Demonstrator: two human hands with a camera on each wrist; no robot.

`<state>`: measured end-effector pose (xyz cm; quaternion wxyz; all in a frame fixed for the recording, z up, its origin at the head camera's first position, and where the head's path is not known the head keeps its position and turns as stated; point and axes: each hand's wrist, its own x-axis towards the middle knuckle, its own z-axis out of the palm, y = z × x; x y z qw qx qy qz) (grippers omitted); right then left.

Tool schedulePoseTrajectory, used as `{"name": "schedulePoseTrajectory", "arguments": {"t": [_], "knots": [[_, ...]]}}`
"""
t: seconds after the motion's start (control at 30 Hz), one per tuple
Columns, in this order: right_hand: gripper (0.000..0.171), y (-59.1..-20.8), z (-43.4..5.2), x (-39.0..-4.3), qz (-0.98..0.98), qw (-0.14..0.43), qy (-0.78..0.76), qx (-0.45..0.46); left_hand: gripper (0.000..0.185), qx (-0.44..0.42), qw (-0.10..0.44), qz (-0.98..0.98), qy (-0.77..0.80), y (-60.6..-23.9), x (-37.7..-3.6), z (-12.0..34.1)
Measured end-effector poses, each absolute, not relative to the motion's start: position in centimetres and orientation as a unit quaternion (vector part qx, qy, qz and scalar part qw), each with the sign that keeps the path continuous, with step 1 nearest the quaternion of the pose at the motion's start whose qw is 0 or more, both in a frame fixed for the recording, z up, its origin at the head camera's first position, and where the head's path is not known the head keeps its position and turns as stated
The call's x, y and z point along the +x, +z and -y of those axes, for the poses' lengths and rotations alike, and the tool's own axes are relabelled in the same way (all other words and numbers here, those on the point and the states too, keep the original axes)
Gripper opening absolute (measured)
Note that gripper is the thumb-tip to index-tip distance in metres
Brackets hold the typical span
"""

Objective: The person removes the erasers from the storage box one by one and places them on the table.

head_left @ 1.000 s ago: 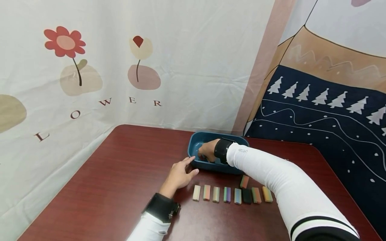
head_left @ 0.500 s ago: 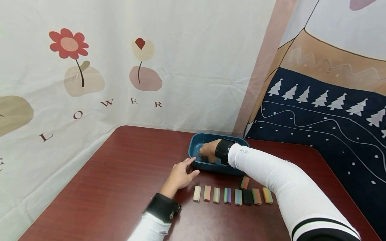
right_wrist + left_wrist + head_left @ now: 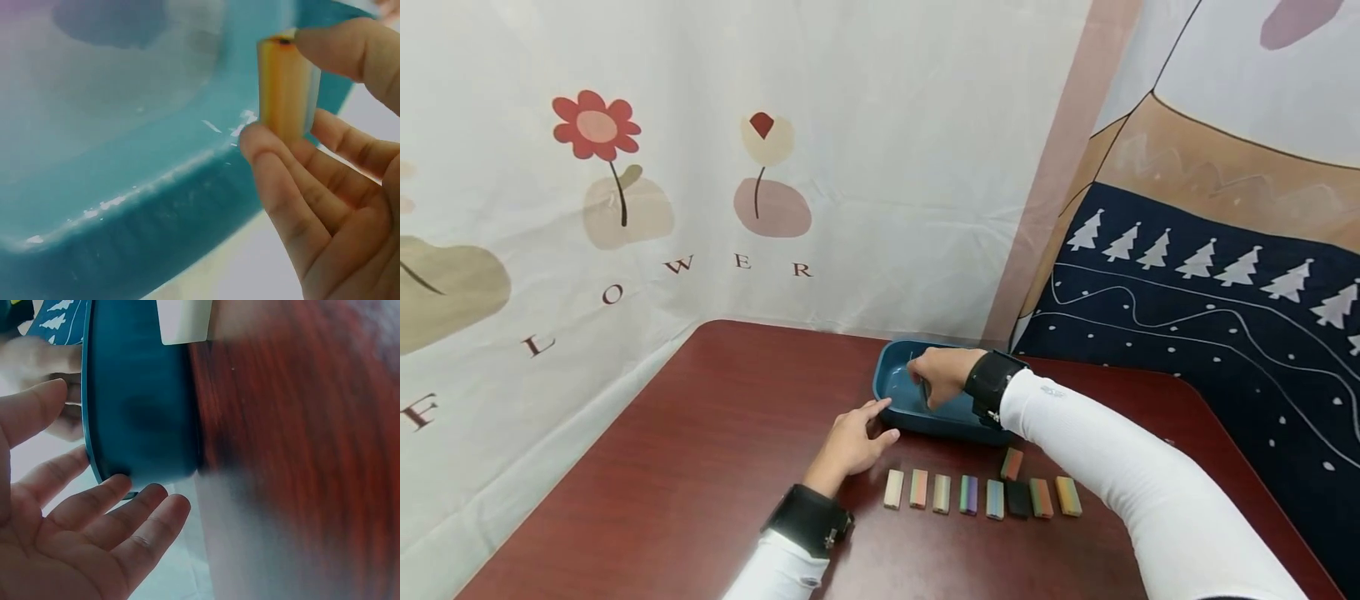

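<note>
Over the blue plastic basin [image 3: 940,427], my right hand [image 3: 946,373] pinches a small striped block [image 3: 286,94] between thumb and fingers. Yellow, orange and pale blue bands run along the block, and its upper end shows a small dark spot. My left hand [image 3: 853,442] reaches to the basin's near left corner with fingers extended, the index fingertip right at the rim. In the left wrist view the spread fingers [image 3: 153,540] lie along the outside of the basin wall [image 3: 140,406]. The basin's right part is hidden behind my right wrist.
Several small striped blocks stand in a row before the basin, from a cream block [image 3: 892,489] to a yellow block [image 3: 1068,497], with a black block [image 3: 1018,499] among them. An orange-green block [image 3: 1011,463] lies behind the row. A printed curtain [image 3: 880,208] hangs behind the red-brown table [image 3: 700,467].
My right hand has risen from the basin's floor and moved slightly right, with the striped block in its fingers. The left hand stays at the rim. The head view has tilted slightly.
</note>
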<state>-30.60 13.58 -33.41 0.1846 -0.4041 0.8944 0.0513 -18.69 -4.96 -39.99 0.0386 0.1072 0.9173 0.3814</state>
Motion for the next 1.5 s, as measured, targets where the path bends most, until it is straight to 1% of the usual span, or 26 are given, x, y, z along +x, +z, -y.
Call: {"name": "schedulePoseTrajectory", "arguments": {"t": [0.13,0.3,0.4,0.63,0.97,1.13,1.33,1.5], "knots": [[0.036,-33.0,-14.4,-29.5,-0.894,0.157,-0.020,-0.420,0.054,0.097,0.037,-0.918,0.383,-40.7,-18.5,5.1],[0.037,-32.5,-15.9,-27.4,-0.892,0.118,-0.088,-0.428,0.054,0.094,0.052,-0.917,0.385,-41.1,-18.4,5.3],[0.035,-32.4,-16.8,-26.1,-0.898,0.100,-0.104,-0.415,0.054,0.100,0.053,-0.915,0.386,-41.0,-18.5,5.3],[0.036,-32.5,-17.8,-23.8,-0.896,0.085,-0.141,-0.412,0.054,0.089,0.050,-0.920,0.379,-40.6,-18.7,5.6],[0.037,-33.7,-19.1,-20.8,-0.909,0.033,-0.157,-0.385,0.055,0.096,0.053,-0.921,0.374,-40.3,-19.2,5.4],[0.038,-34.6,-19.5,-19.7,-0.915,0.017,-0.152,-0.373,0.056,0.101,0.052,-0.919,0.377,-40.0,-19.4,5.2],[0.040,-35.9,-19.6,-19.1,-0.921,0.033,-0.150,-0.359,0.056,0.107,0.038,-0.920,0.375,-40.0,-19.4,5.1],[0.033,-37.4,-19.7,-19.0,-0.922,0.036,-0.145,-0.357,0.056,0.111,0.037,-0.920,0.374,-40.0,-19.3,4.9]]}}
